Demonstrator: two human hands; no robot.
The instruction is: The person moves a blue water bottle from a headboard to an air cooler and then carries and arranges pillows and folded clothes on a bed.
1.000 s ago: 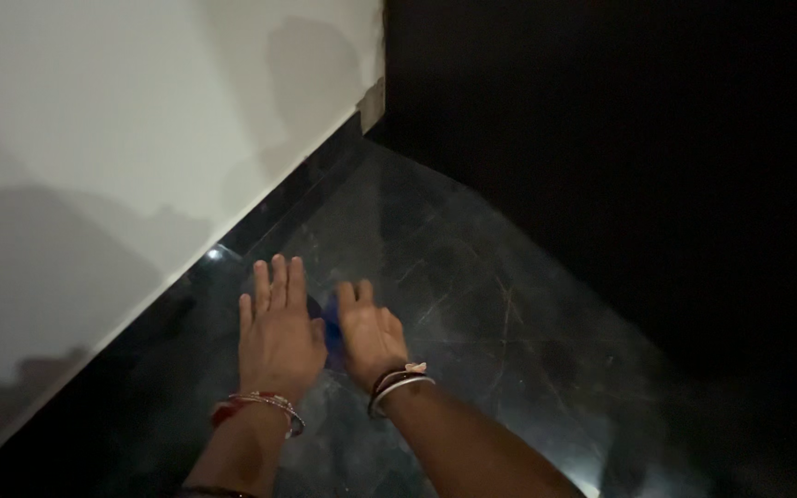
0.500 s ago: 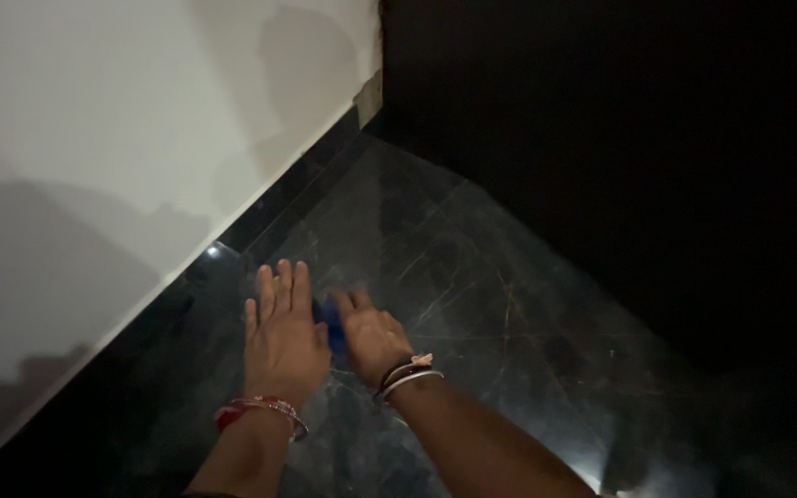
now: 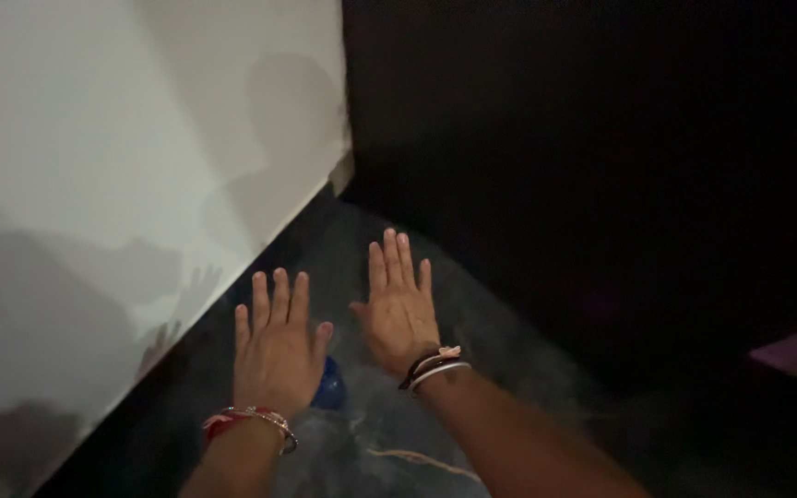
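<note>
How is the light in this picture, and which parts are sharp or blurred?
Head view: dim light; the white wall carries soft hand shadows, the right side is nearly black; both the left hand and right hand are slightly blurred over the dark polished stone floor.

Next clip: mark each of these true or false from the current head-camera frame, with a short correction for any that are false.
1. Both hands are spread flat, fingers extended. True: left hand, right hand.
2. A blue object shows beside the left hand. True; what it is cannot be told.
3. The right hand grips the blue object. False: it lies apart from it, open.
4. Both wrists are bare. False: the left has a red bangle, the right has bands.
5. A pale wall stands on the left. True.
6. The floor is white. False: dark and glossy.
</note>
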